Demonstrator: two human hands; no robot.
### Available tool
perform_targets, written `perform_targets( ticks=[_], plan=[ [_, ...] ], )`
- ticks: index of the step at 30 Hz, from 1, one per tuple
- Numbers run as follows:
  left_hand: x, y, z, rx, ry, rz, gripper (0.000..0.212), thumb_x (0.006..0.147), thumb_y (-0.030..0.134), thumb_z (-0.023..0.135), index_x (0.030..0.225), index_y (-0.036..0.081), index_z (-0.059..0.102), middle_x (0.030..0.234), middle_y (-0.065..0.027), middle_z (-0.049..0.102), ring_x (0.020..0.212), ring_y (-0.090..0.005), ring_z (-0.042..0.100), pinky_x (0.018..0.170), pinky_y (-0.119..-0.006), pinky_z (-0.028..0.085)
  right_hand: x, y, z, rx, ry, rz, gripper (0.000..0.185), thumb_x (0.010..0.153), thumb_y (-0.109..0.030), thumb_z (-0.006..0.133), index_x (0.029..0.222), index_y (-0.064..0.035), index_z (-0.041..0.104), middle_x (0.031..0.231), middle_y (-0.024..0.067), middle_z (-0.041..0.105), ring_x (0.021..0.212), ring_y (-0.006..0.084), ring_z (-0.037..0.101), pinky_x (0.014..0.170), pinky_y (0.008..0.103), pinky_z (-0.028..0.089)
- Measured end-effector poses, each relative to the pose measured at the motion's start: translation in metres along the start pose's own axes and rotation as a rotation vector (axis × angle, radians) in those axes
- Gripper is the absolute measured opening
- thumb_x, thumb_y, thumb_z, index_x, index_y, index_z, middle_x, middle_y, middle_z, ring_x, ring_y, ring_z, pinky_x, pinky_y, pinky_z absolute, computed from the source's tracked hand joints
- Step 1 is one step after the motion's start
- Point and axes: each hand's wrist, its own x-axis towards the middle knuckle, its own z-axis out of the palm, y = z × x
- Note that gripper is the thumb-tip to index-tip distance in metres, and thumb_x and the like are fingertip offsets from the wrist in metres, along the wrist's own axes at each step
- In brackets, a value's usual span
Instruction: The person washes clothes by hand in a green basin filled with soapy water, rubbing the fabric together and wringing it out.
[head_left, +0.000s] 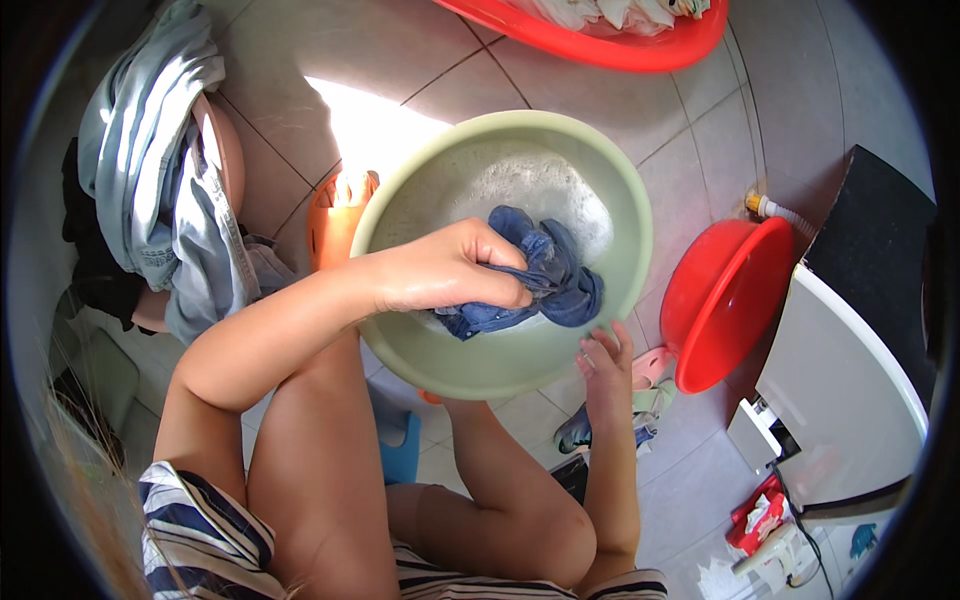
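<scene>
A blue denim garment (555, 274), wet and bunched up, is gripped in my left hand (457, 270). It lies over soapy water with white foam (536, 176) inside a pale green basin (502, 379). Part of the cloth is hidden under my fingers. By the basin's lower right rim is my right hand (607, 352), its fingers apart and nothing held in them. Whether its fingertips touch the rim, I cannot tell.
Light blue denim clothes (150, 150) drape over a pink basin (225, 150) at left. A red basin (600, 49) with laundry stands ahead. Another red basin (731, 300) leans beside a white appliance (840, 405). Below my basin are a blue stool (403, 450) and my orange clog (330, 232).
</scene>
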Motion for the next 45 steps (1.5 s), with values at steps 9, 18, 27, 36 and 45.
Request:
perform_targets(
  ticks=[9, 18, 27, 36, 45],
  plan=[
    [0.004, -0.009, 0.02, -0.024, -0.324, -0.095, 0.032, 0.086, 0.007, 0.065, 0.065, 0.0, 0.043, 0.067, 0.0025, 0.036, 0.066, -0.0052, 0.033, 0.058, -0.028, 0.03, 0.038, 0.006, 0.09, 0.252, -0.221, -0.03, 0.042, 0.088, -0.004, 0.062, 0.125, -0.0057, 0.041, 0.12, 0.0135, 0.054, 0.106, 0.0223, 0.059, 0.09, 0.0367, 0.051],
    [-0.011, 0.0, -0.012, -0.207, -0.049, -0.042, 0.029, 0.081, 0.005, 0.066, 0.06, 0.0, 0.047, 0.067, 0.002, 0.042, 0.064, -0.0054, 0.038, 0.058, -0.027, 0.031, 0.058, 0.004, 0.023, 0.3, -0.393, -0.071, 0.015, 0.088, -0.001, 0.055, 0.101, -0.0068, 0.057, 0.103, 0.0101, 0.064, 0.094, 0.0211, 0.063, 0.087, 0.0349, 0.051],
    [0.005, -0.011, 0.019, 0.011, -0.326, -0.114, 0.04, 0.085, 0.008, 0.068, 0.064, 0.0, 0.035, 0.066, 0.001, 0.031, 0.064, -0.0069, 0.03, 0.057, -0.029, 0.029, 0.056, 0.007, 0.108, 0.425, -0.3, -0.079, 0.037, 0.095, -0.01, 0.052, 0.13, -0.004, 0.046, 0.122, 0.0085, 0.058, 0.11, 0.0177, 0.055, 0.097, 0.031, 0.043],
    [-0.005, -0.007, -0.008, -0.521, 0.461, 0.127, 0.02, 0.083, 0.01, 0.059, 0.093, -0.003, 0.07, 0.088, -0.0084, 0.071, 0.078, -0.0112, 0.065, 0.076, -0.024, 0.051, 0.039, -0.009, 0.0, 0.954, -0.448, 0.071, 0.053, 0.086, -0.021, 0.055, 0.136, -0.0026, 0.047, 0.137, 0.0161, 0.053, 0.13, 0.0314, 0.047, 0.11, 0.0496, 0.035],
    [0.01, -0.024, -0.009, 0.748, 0.751, 0.142, 0.026, 0.087, 0.018, 0.063, 0.075, -0.002, 0.052, 0.078, -0.0083, 0.048, 0.075, -0.0199, 0.054, 0.068, -0.036, 0.042, -0.031, -0.016, -0.025, 0.778, -0.621, -0.023, 0.058, 0.095, -0.023, 0.055, 0.144, -0.0011, 0.034, 0.144, 0.0182, 0.045, 0.131, 0.0344, 0.046, 0.11, 0.0522, 0.036]
  ],
)
